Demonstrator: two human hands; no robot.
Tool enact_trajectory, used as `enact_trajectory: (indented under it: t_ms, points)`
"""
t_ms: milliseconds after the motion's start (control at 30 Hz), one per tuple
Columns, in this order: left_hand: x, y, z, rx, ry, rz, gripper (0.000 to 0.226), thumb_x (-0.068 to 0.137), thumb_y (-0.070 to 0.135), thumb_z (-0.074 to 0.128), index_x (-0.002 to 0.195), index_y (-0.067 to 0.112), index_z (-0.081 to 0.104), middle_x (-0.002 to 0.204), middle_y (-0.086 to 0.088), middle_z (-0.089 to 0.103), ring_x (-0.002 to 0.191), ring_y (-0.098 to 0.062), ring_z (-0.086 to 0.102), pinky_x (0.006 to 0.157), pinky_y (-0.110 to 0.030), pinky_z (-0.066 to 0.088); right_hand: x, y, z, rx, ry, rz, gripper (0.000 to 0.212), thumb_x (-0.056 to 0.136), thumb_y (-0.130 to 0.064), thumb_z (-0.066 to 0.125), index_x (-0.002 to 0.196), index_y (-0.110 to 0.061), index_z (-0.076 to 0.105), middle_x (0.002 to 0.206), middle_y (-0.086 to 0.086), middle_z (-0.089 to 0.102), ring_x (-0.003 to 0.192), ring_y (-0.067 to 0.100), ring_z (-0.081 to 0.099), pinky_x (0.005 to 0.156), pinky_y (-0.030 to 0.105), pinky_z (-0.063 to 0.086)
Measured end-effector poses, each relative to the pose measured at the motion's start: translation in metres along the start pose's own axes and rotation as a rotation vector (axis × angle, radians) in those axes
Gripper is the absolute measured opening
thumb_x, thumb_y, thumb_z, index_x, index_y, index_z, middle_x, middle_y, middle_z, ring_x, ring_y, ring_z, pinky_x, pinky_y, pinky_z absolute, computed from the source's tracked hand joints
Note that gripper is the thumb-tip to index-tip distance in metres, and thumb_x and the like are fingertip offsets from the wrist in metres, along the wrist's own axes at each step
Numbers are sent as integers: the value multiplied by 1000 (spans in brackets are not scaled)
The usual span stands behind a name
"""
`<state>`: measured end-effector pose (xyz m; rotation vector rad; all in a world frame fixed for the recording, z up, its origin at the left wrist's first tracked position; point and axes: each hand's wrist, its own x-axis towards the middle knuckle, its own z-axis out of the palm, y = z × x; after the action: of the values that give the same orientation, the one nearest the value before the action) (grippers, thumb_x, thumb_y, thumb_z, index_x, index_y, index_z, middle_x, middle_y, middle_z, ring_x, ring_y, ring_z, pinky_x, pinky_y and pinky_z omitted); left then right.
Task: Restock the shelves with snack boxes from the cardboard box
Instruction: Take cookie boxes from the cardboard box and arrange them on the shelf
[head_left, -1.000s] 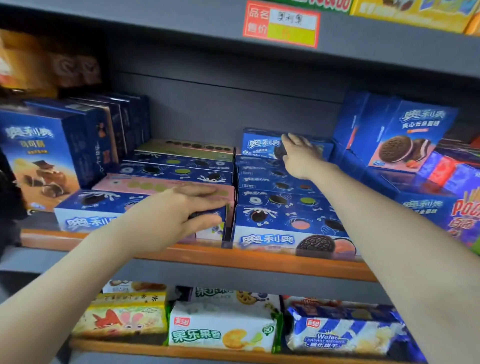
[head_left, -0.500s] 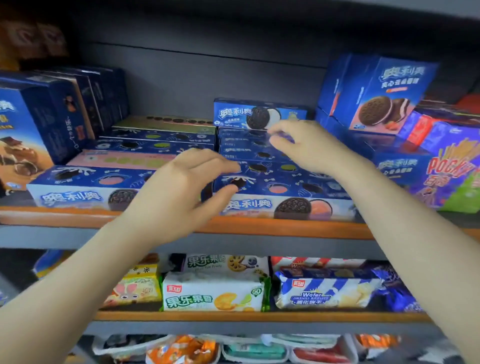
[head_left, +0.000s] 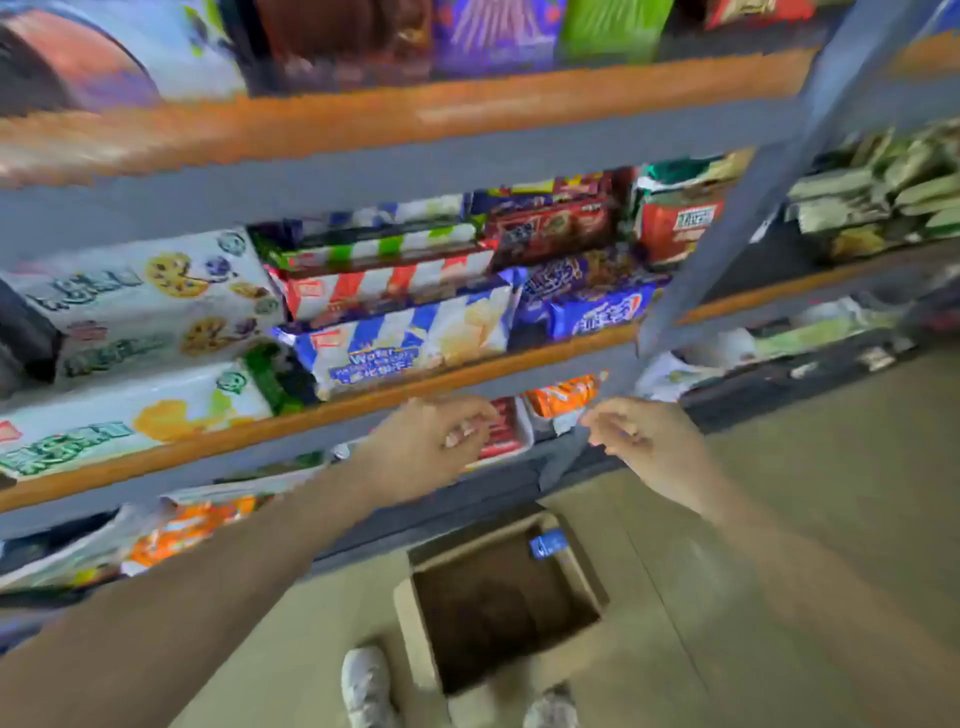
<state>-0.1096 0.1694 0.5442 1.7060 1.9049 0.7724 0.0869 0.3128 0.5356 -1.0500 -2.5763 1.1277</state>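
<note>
Hovering over floor: left hand (head_left: 426, 447) and right hand (head_left: 641, 441), both empty, fingers loosely curled. One cardboard box (head_left: 498, 597) below, one blue snack box (head_left: 548, 544) inside. Two shoes.

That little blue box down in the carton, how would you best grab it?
From straight above: the cardboard box opens upward, and the blue snack box leans against its far wall. Pinch its exposed upper edge; the rest looks sunk in shadow. Both hands hold nothing.

Hands in view: 2, left hand (head_left: 426, 447) and right hand (head_left: 644, 447). Cardboard box (head_left: 415, 623) on floor: 1, holding 1 blue snack box (head_left: 548, 544). White shoes (head_left: 365, 686): 2.
</note>
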Motion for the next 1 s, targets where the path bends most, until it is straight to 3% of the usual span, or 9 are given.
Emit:
enact_trajectory:
  t_ms: [100,133,267,367,467,567,700,833,1000]
  points:
    - [20,-29,89,-118,-104,-247,23,87,0,54,109,-2,63,93,-12,65,74,5,55,64,-2,36,-22,96,36,65,11,271,16,92,-8,53,96,1,65,87,12,68,88,29,65,76,30,44]
    - [25,-41,117,-123,-140,-315,25,88,2,53,111,0,63,90,-7,63,67,5,56,61,-3,35,-29,125,51,55,9,338,16,91,-10,54,96,0,66,91,14,70,91,28,66,72,26,41]
    - [42,-103,217,-113,-260,-458,25,91,12,54,114,9,62,107,-5,64,84,-13,54,72,-15,37,-43,235,118,-108,-151,533,22,92,-19,51,100,-4,64,107,13,68,102,27,62,81,29,44]
    - [57,-148,277,-295,-189,-661,16,91,5,52,102,7,63,86,-8,61,67,-14,55,67,-29,40,-29,310,172,-176,-339,624,22,93,-21,47,99,-4,59,111,17,63,106,30,59,80,31,45]
    - [68,-197,331,-469,-67,-781,18,91,-5,45,90,7,57,71,-8,55,42,0,52,53,-22,41,1,376,228,-236,-343,636,30,91,-25,50,116,-8,54,120,15,58,113,29,55,90,34,46]
    - [64,-246,375,-513,-46,-833,15,92,-5,44,97,4,54,71,-8,54,40,2,53,44,-12,41,30,424,288,-323,-341,605,45,87,-14,52,132,-16,43,131,10,49,120,29,49,94,36,43]
    - [50,-308,423,-481,-33,-917,16,90,-4,47,96,6,58,74,-6,58,45,3,55,50,-11,44,48,466,363,-414,-290,481,71,83,-1,51,143,-21,21,148,5,25,124,28,37,89,39,44]
    - [33,-345,453,-339,-129,-879,28,91,4,49,83,27,62,77,3,66,61,-3,62,64,-20,49,53,494,408,-467,-188,359,83,80,5,53,147,-21,11,156,3,9,124,28,37,83,36,48]
    - [25,-362,473,-221,-261,-813,32,90,12,51,83,41,61,82,13,69,76,-4,66,79,-29,50,56,503,431,-467,-113,401,64,82,0,54,138,-15,29,146,13,29,117,32,45,85,38,46]
